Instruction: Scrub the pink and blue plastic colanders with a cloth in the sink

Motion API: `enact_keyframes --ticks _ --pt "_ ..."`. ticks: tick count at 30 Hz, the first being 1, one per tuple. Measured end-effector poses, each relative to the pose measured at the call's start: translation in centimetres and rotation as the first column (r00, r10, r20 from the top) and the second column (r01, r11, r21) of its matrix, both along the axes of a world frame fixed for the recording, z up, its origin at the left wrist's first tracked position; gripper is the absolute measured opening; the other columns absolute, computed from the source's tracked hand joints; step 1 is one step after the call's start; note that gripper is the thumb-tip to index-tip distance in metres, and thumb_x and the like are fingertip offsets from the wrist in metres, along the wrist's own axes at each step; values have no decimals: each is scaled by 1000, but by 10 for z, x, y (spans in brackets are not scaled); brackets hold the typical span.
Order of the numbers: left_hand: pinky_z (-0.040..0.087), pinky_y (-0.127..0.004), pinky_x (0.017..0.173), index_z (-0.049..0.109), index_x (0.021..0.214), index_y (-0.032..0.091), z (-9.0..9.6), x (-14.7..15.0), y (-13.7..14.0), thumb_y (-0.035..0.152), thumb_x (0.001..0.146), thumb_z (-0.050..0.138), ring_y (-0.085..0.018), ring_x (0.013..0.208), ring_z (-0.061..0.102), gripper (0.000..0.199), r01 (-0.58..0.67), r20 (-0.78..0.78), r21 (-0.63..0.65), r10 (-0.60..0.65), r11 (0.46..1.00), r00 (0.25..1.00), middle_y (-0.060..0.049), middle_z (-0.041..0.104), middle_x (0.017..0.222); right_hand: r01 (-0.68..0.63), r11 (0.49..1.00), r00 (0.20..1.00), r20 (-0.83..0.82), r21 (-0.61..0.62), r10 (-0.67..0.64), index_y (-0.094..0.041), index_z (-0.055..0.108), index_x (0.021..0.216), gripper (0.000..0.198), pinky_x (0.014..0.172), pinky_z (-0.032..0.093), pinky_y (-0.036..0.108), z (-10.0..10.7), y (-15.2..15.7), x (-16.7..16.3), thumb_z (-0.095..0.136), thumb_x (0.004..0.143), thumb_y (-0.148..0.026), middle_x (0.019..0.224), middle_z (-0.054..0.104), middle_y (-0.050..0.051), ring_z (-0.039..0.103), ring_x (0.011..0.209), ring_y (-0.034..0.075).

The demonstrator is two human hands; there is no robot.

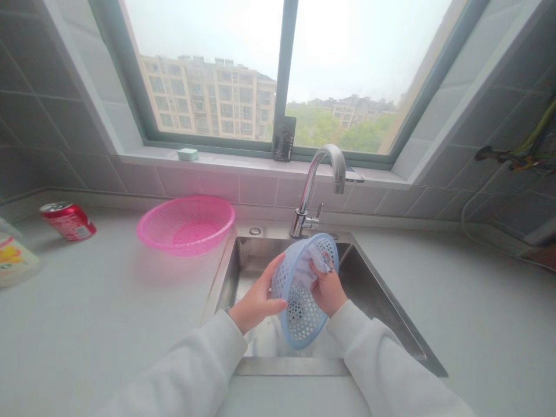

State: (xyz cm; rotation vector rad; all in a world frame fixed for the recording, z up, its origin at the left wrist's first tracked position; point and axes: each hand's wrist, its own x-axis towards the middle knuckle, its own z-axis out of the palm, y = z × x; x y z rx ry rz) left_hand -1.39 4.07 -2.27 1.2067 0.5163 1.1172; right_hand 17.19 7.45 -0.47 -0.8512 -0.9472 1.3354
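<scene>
A light blue plastic colander (304, 324) with triangular holes is held tilted on its side above the sink (382, 301). My left hand (260, 298) grips it from the left, the thumb by the rim and the fingers behind the outer wall. Inside the bowl, my right hand (328, 286) is closed on a pale, bunched cloth (320, 260) that touches the inner wall near the upper rim. The fingertips of my left hand are hidden behind the colander. The chrome faucet (310, 179) stands behind the sink, its spout above the colander.
A pink plastic basket (186, 226) sits on the counter left of the sink. Farther left are a red can (69, 221) and a partly visible bottle (15, 260). The windowsill holds a small pale green box (187, 154) and a black card-like packet (285, 139).
</scene>
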Motion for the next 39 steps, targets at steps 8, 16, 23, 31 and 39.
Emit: enact_keyframes --ticks 8,16,23,31,39 --pt "23 -52 127 49 153 32 2 -4 5 47 71 88 -39 155 31 92 -171 12 -87 173 981 985 -8 42 165 -283 957 926 241 -68 291 -24 65 93 42 90 52 38 5 -16 -8 91 66 -42 92 73 1 68 88 22" --pt "25 -51 127 55 149 32 -2 -2 7 51 82 78 -37 156 30 73 -170 14 -73 172 983 985 -6 42 165 -269 962 908 323 -37 266 -25 64 96 40 91 51 38 8 -18 -7 88 70 -43 96 72 2 65 92 23" --pt "26 -54 127 57 147 28 -6 2 8 52 80 82 -40 152 38 76 -172 57 -86 177 981 983 -10 52 158 -334 940 826 459 -69 327 -24 63 99 39 98 50 41 7 -19 -7 85 68 -35 98 71 3 66 95 23" --pt "33 -53 124 59 145 26 3 1 4 49 83 81 -38 144 50 70 -149 130 -133 167 980 977 -10 61 150 -465 885 667 666 23 333 -22 67 100 29 99 52 44 -9 -12 -1 78 73 -29 101 74 5 68 97 24" --pt "37 -53 121 59 144 25 1 2 3 48 82 81 -38 141 53 69 -116 131 -157 137 981 982 -11 63 147 -494 869 673 638 10 375 -22 70 99 28 100 52 46 -5 -13 -3 77 72 -25 99 75 6 69 99 26"
